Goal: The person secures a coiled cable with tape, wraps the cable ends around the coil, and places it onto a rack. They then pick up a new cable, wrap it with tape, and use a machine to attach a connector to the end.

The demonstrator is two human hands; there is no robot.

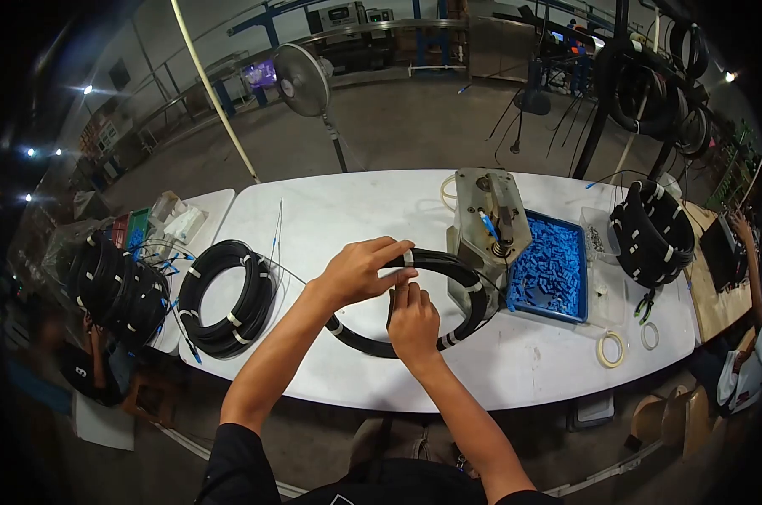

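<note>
A black cable coil [461, 330] with pale tape bands lies on the white table [314, 202], its right side against a metal machine [474, 198]. My left hand [366, 268] grips the coil's upper left part beside a tape band, fingers pointing right. Just below it, inside the ring, my right hand [414, 324] is closed with its fingertips near my left thumb; a dark thing shows at its left edge, too small to name. A second taped coil [197, 295] lies to the left.
Right of the machine stand a blue tray [583, 313] of small blue parts, tape rolls [610, 349], pliers [645, 306] and stacked coils [650, 236]. More coils [120, 290] are at far left. A fan [303, 80] stands behind. People are partly visible at both sides.
</note>
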